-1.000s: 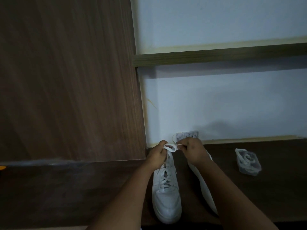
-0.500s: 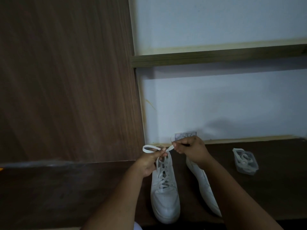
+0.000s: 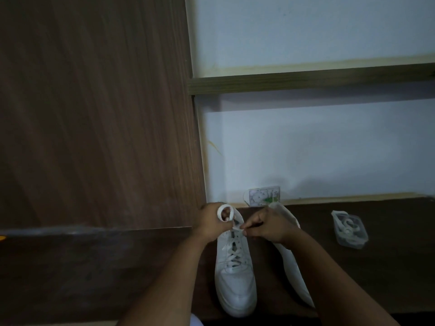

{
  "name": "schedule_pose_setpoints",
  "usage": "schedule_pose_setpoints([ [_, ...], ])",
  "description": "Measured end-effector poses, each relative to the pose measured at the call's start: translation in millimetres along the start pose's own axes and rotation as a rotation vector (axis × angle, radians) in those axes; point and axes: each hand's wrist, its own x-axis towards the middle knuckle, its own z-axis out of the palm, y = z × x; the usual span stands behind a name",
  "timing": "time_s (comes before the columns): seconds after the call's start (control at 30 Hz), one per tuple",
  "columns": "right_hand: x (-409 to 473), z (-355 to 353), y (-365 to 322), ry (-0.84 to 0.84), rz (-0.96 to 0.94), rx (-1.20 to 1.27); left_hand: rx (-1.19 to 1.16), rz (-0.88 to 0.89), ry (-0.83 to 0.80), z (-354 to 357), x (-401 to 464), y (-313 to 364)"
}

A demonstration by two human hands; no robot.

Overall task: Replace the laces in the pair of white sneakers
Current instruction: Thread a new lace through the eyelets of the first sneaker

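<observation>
No readable text anywhere tbh; the card [image 3: 264,195] behind the sneakers [image 3: 235,274] has print, too blurry.

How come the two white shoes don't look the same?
The left sneaker stands upright, toe toward the camera, with laces crossed up its front; the right sneaker leans on its side and shows no laces from here. Both hands work at the left sneaker's top: the left hand holds a lace loop, and the right hand pinches a lace end. The right sneaker lies partly hidden behind that arm. Both are white, side by side.
</observation>
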Motion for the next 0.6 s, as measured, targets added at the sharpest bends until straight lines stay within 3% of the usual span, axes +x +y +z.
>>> schedule_pose_setpoints([
  [0.1,4,3,2,-0.017,-0.010,-0.020,0.392,0.170,0.063,-2,0,1],
  [0.2,12,9,3,0.184,0.013,-0.030,0.504,0.270,0.190,6,1,-4],
  [0.27,19,13,3,0.352,0.031,-0.033,0.419,0.261,0.222,13,1,-5],
  [0.33,28,17,3,0.414,0.003,-0.006,0.342,0.250,0.236,18,1,-5],
  [0.5,41,33,0,0.158,-0.067,-0.011,0.104,0.120,0.257,23,-1,-12],
  [0.6,44,34,4,0.194,-0.082,0.129,-0.019,0.036,0.248,21,-2,-14],
])
